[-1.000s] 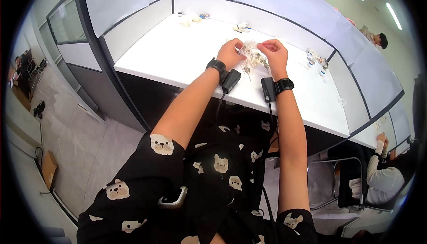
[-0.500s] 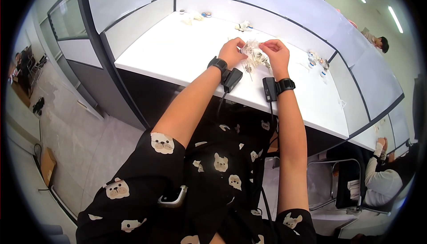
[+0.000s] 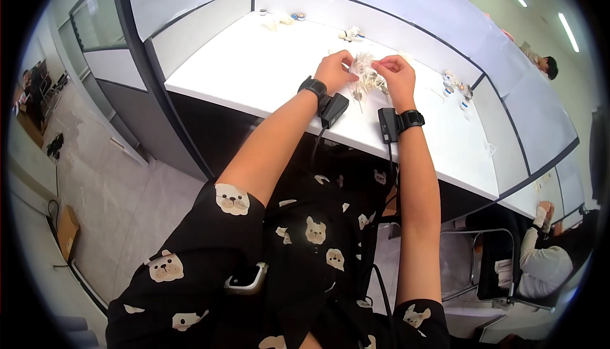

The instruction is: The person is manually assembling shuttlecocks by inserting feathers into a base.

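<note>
My left hand (image 3: 335,72) and my right hand (image 3: 398,77) meet over the middle of the white table (image 3: 248,72). Between them is a whitish, partly see-through feathery bundle (image 3: 362,64). Fingers of both hands are bent in a pinch at its two sides, the right thumb and forefinger at its upper right edge. Below the bundle, close to both hands, lies a loose heap of pale, thin stalk-like pieces (image 3: 366,86). The exact kind of these pieces is too small to tell.
At the back lies a white feathered piece like a shuttlecock (image 3: 350,34). Pale scraps (image 3: 279,22) and small blue round pieces (image 3: 297,16) are at the far left. Several small blue-and-white pieces (image 3: 454,87) sit at the right. Partition walls (image 3: 375,25) border the table. A seated person (image 3: 546,260) is at right.
Both hands stay over the feathery bundle, with only slight finger movement. The whole view has shifted a little; nothing has been let go.
</note>
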`<state>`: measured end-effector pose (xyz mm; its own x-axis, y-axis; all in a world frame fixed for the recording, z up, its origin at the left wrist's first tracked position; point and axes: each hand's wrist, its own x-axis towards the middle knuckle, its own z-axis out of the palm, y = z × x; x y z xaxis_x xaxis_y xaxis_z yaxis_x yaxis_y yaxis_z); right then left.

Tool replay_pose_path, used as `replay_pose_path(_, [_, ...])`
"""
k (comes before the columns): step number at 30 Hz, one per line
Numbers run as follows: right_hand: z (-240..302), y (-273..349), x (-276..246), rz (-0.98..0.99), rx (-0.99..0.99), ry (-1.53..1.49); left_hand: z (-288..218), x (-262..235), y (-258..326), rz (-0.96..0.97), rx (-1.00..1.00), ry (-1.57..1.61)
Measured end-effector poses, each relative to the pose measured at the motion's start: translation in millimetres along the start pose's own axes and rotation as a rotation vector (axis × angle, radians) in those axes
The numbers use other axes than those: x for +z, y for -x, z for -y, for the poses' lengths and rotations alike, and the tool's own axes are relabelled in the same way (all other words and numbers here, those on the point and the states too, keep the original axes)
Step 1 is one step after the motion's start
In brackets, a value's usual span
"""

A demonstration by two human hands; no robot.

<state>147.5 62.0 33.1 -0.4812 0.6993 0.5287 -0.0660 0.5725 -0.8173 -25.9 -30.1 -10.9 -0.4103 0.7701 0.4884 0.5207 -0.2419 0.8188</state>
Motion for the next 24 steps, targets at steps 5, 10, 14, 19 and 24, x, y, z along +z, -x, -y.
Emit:
replay_pose_path(5, [-2, -1, -1, 0.011, 0.001, -0.011, -2, -2, 0, -0.014, 0.038, -0.043])
replay_pose_path(10, [-5, -4, 2, -0.055, -0.035, -0.102, -1, 0, -1, -0.076, 0.052, -0.027])
replay_pose_path(14, [-12, -8, -1, -0.147, -0.025, -0.110, 0, 1, -3, -0.102, 0.011, -0.036])
replay_pose_path(19, [-36, -12, -6, -0.072, -0.046, 0.347, 5, 1, -5, -0.081, -0.001, -0.055])
replay_pose_path(24, [-62, -32, -16, 0.045, -0.104, 0.470, 22, 7, -17, -0.128, 0.039, -0.123])
